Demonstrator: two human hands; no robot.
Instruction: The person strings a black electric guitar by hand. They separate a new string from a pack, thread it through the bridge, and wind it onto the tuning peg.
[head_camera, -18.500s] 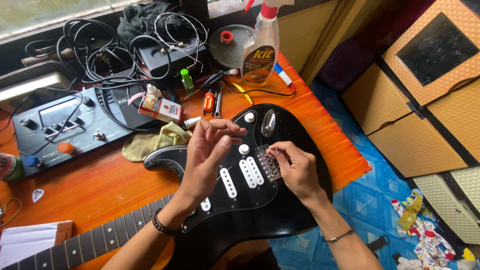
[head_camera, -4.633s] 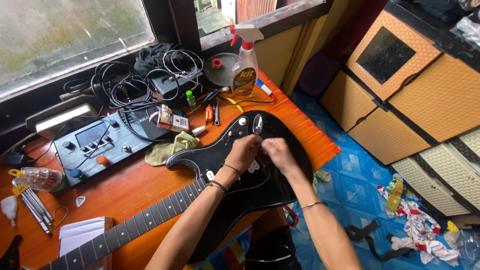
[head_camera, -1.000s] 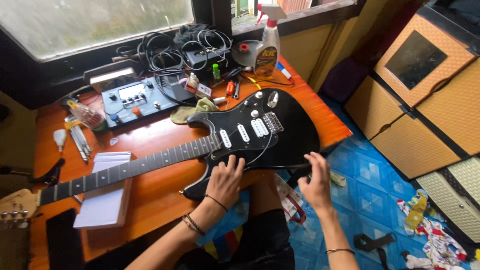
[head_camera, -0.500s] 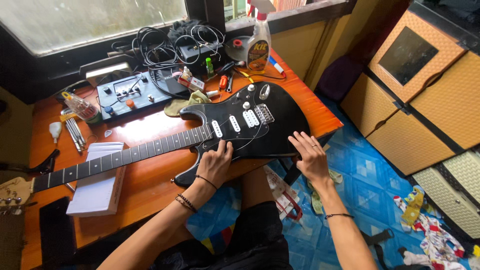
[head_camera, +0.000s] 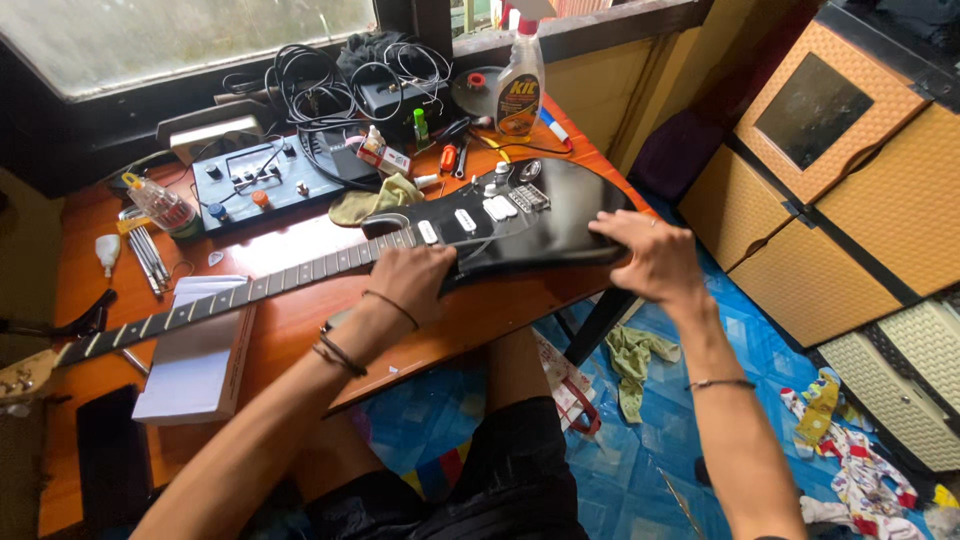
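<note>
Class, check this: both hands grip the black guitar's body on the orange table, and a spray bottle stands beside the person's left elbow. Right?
Not quite. In the head view the spray bottle stands at the table's far edge by the window. Left hand and right hand do grip the black guitar.

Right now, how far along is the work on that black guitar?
Done: the white pickups sit in the black guitar body. In hand: left hand grips where neck meets body, right hand holds the lower edge, tilting it up off the wooden table. Left: I cannot tell whether strings are fitted.

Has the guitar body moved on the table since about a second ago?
Yes. The guitar lay flat then; now both hands, left and right, tip its near edge up off the table, toward the spray bottle.
</note>
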